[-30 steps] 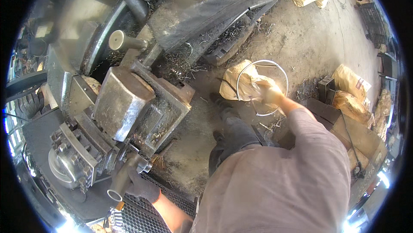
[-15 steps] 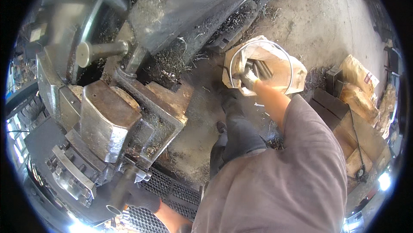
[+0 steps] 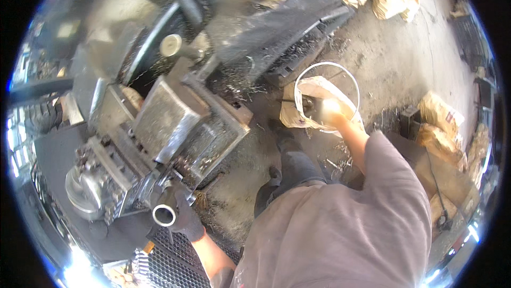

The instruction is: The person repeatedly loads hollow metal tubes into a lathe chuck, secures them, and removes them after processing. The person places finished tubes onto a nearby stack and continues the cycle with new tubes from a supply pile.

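Note:
My left hand [image 3: 187,218], in a dark glove, is against the side of a metal tube [image 3: 164,215] whose round end faces up at me. The fingers seem closed round the tube and are partly hidden behind it. The tube sits at the near end of a heavy metal machine [image 3: 170,120]. My right hand [image 3: 323,111] reaches down into an open paper sack [image 3: 296,113]. Glare and blur cover that hand, so its fingers and anything in them cannot be made out. A pale hoop [image 3: 357,88] stands round the sack's mouth.
A short round bar [image 3: 171,46] juts from the machine's far side. Metal shavings litter the floor near the machine. More paper sacks [image 3: 439,115] stand at the right, beside brown boards [image 3: 415,163] with a cable. Black perforated mat [image 3: 173,261] lies below my left arm.
My view has shifted, and the machine appears farther right. My left hand has moved up alongside the tube. My right hand is still in the sack, where several short metal tubes showed earlier.

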Available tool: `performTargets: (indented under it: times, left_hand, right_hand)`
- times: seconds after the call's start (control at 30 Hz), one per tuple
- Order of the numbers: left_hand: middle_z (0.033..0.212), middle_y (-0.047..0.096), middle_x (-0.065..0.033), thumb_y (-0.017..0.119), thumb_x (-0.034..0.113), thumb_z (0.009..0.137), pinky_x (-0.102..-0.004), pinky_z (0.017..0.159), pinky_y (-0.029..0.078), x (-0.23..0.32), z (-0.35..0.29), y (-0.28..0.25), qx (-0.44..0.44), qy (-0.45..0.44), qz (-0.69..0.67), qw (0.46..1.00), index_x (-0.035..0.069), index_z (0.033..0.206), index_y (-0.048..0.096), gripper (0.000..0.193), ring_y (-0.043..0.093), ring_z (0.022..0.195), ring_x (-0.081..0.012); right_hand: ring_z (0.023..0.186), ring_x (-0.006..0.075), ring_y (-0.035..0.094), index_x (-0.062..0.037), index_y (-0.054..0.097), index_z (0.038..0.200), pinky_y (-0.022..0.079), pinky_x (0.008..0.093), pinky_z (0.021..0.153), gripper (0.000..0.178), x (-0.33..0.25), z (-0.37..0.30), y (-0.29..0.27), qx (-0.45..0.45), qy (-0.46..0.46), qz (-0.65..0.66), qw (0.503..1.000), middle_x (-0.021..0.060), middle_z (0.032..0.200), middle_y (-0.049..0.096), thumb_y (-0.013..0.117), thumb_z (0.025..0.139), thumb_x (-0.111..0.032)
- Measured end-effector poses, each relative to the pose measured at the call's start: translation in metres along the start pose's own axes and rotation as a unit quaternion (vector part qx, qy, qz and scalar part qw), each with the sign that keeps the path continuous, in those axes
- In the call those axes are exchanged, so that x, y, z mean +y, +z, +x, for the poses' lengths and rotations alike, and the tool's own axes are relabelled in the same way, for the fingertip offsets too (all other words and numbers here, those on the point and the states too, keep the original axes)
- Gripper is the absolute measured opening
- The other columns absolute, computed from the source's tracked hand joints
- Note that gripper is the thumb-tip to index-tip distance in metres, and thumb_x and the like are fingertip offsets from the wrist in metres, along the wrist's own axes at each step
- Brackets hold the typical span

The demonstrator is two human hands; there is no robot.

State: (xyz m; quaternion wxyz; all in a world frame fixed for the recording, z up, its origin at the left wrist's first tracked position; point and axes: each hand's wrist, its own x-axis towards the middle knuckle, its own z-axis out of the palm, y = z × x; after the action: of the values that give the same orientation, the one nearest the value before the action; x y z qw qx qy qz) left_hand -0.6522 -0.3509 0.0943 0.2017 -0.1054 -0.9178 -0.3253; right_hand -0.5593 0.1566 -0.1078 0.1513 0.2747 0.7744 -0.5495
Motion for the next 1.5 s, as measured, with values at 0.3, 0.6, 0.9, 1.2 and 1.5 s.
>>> performTargets:
  times: [0.3, 0.6, 0.9, 1.2, 1.5]
  left_hand:
    - [0.117, 0.074, -0.0207, 0.092, 0.027, 0.08, -0.0434, 0.09, 0.061, 0.085, 0.008, -0.042, -0.099, 0.005, -0.025, 0.995, 0.001, 0.132, 0.065, 0.064, 0.075, 0.103, -0.0336]
    - [0.127, 0.076, -0.0109, 0.064, 0.018, 0.105, -0.0354, 0.088, 0.063, -0.149, -0.102, -0.167, 0.177, -0.408, -0.278, 0.851, 0.003, 0.122, 0.076, 0.026, 0.073, 0.106, -0.0192]
    - [0.138, 0.064, -0.0282, 0.053, 0.056, 0.109, -0.0543, 0.1, 0.051, -0.337, -0.191, -0.257, 0.365, -0.476, 0.114, 0.792, 0.001, 0.144, 0.056, 0.065, 0.065, 0.121, -0.0472]
    - [0.091, 0.064, -0.0012, 0.069, 0.04, 0.106, -0.0387, 0.073, 0.054, -0.328, -0.19, -0.247, 0.346, -0.406, -0.432, 0.727, 0.008, 0.112, 0.069, 0.033, 0.063, 0.087, -0.0169]
    - [0.119, 0.072, -0.0095, 0.071, 0.01, 0.099, -0.0363, 0.095, 0.055, -0.201, -0.133, -0.163, 0.089, -0.281, -0.215, 0.931, 0.008, 0.132, 0.067, 0.033, 0.068, 0.108, -0.0196]
  right_hand:
    - [0.109, 0.0344, 0.076, -0.0042, 0.06, 0.144, 0.063, 0.0412, 0.089, 0.074, -0.361, -0.149, 0.098, -0.257, -0.451, -0.029, 0.854, 0.0206, 0.124, 0.073, 0.09, 0.077, -0.018]
    - [0.076, 0.032, 0.078, -0.0101, 0.073, 0.106, 0.063, 0.0412, 0.069, 0.041, -0.401, -0.152, 0.266, -0.087, -0.514, -0.072, 0.85, 0.0133, 0.087, 0.077, 0.092, 0.077, -0.032]
    - [0.089, 0.034, 0.079, -0.0046, 0.073, 0.124, 0.065, 0.0421, 0.079, 0.054, -0.427, -0.172, 0.231, -0.084, -0.45, -0.342, 0.821, 0.0186, 0.098, 0.078, 0.091, 0.078, -0.025]
    - [0.124, 0.0327, 0.071, -0.014, 0.067, 0.147, 0.062, 0.0423, 0.101, 0.066, -0.638, -0.113, 0.293, -0.263, -0.544, -0.401, 0.688, 0.0207, 0.161, 0.053, 0.082, 0.088, -0.038]
    - [0.122, 0.0255, 0.07, -0.0063, 0.074, 0.132, 0.061, 0.0388, 0.102, 0.038, -0.676, 0.053, 0.382, -0.566, -0.376, -0.227, 0.698, 0.011, 0.139, 0.072, 0.075, 0.097, -0.021]
